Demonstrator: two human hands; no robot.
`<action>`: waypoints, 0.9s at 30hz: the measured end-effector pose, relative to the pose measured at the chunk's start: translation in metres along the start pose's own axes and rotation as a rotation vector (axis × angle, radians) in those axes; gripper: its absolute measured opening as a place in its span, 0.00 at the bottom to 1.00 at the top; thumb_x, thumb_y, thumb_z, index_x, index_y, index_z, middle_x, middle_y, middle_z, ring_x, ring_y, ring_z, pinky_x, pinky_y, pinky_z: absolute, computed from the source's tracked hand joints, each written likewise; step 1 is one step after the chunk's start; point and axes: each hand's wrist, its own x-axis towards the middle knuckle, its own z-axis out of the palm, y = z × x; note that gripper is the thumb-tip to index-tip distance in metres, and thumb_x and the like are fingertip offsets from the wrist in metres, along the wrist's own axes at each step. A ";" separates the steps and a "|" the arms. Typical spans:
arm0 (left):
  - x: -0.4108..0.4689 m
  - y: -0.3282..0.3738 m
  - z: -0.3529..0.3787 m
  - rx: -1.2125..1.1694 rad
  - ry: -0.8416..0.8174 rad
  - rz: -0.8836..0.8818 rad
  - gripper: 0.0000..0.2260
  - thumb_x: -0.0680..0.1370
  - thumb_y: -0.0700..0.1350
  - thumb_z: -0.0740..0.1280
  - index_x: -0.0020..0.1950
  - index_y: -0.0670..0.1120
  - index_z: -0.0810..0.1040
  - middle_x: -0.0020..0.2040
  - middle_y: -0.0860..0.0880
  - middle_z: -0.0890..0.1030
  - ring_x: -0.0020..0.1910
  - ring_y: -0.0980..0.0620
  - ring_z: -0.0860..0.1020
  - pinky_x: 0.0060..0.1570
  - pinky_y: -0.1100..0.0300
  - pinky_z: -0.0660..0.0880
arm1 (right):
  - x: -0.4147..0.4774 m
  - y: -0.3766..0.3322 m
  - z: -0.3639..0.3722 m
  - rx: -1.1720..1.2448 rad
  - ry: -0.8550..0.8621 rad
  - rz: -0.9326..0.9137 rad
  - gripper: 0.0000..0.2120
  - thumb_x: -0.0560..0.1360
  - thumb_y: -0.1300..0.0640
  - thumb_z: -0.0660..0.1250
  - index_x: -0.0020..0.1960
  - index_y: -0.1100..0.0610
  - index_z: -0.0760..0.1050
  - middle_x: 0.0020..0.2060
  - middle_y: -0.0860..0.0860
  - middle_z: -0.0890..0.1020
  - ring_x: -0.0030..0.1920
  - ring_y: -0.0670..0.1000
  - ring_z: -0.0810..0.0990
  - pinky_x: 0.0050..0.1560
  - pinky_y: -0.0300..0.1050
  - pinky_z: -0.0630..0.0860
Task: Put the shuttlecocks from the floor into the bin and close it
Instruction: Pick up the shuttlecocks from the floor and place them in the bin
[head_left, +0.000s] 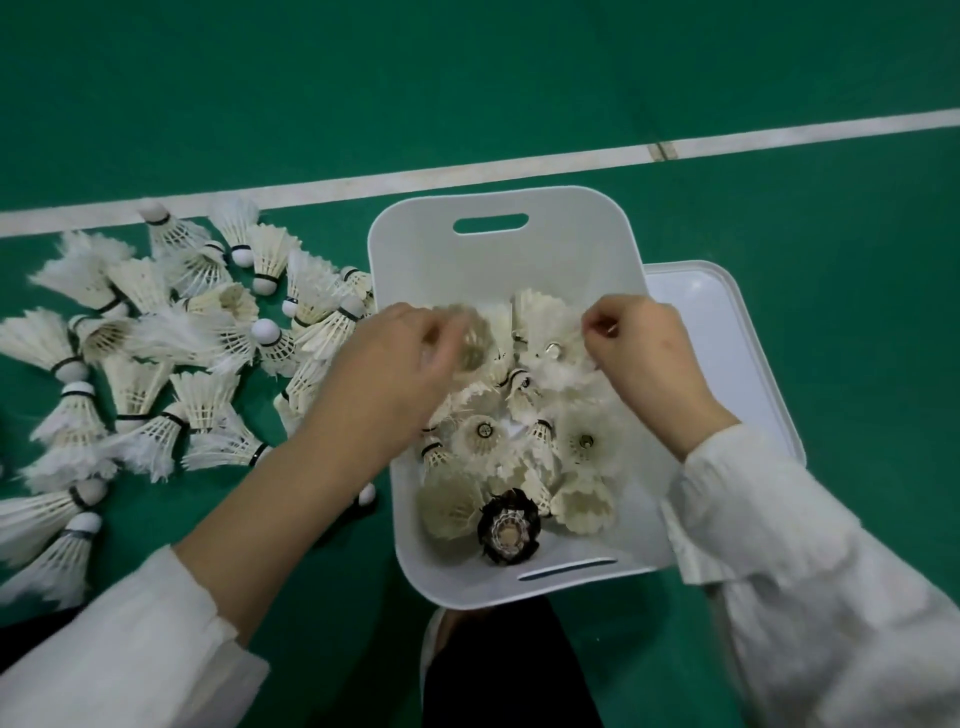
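Nearest the lens, a dark trouser leg (498, 670) fills the bottom centre, flanked by two pale sleeves, the left sleeve (119, 639) and the right sleeve (810, 587). Both forearms reach forward and inward over the white bin (498, 205), which stands open on the green floor (467, 78).

The left hand (384, 369) comes in across the bin's left wall, back of the hand up, wrist bare. Its fingers are bent downward at a blurred shuttlecock (467, 340) over the far half of the bin. The smear hides whether they grip it or merely touch it, so I cannot tell.

The right hand (644, 358) hangs over the bin's right side, knuckles up and fingers curled in. Its thumb and forefinger are closed together in a pinch on the feather edge of a white shuttlecock (558, 361) that lies high in the bin.

Under the hands, a heap of binned shuttlecocks (483, 436) covers the bottom of the bin, among them one black shuttlecock (509, 525) near the front wall. The loose shuttlecocks (156, 338) lie scattered on the floor just left of the bin, some touching its wall. The lid (727, 338) lies flat against the bin's right side, partly beneath it. A white court line (519, 169) runs across the floor behind the bin.
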 end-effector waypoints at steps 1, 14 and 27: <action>0.000 -0.002 -0.003 0.022 0.027 0.004 0.14 0.80 0.53 0.55 0.44 0.47 0.75 0.39 0.52 0.73 0.37 0.58 0.70 0.33 0.65 0.61 | 0.007 0.002 0.002 -0.015 0.033 -0.004 0.10 0.73 0.67 0.61 0.47 0.62 0.81 0.43 0.59 0.83 0.45 0.59 0.80 0.46 0.43 0.72; -0.009 -0.007 -0.011 0.012 0.004 -0.070 0.07 0.78 0.46 0.63 0.55 0.47 0.75 0.43 0.50 0.80 0.40 0.50 0.78 0.41 0.56 0.74 | 0.037 -0.008 0.068 -0.524 -0.232 -0.235 0.14 0.72 0.74 0.60 0.53 0.64 0.76 0.49 0.58 0.78 0.47 0.57 0.76 0.46 0.50 0.75; -0.002 -0.005 0.000 -0.096 0.003 -0.032 0.04 0.78 0.46 0.63 0.48 0.47 0.76 0.43 0.51 0.80 0.33 0.58 0.75 0.34 0.64 0.70 | -0.045 -0.042 0.002 0.245 -0.447 -0.019 0.11 0.75 0.45 0.62 0.46 0.53 0.75 0.36 0.57 0.83 0.29 0.49 0.77 0.23 0.37 0.68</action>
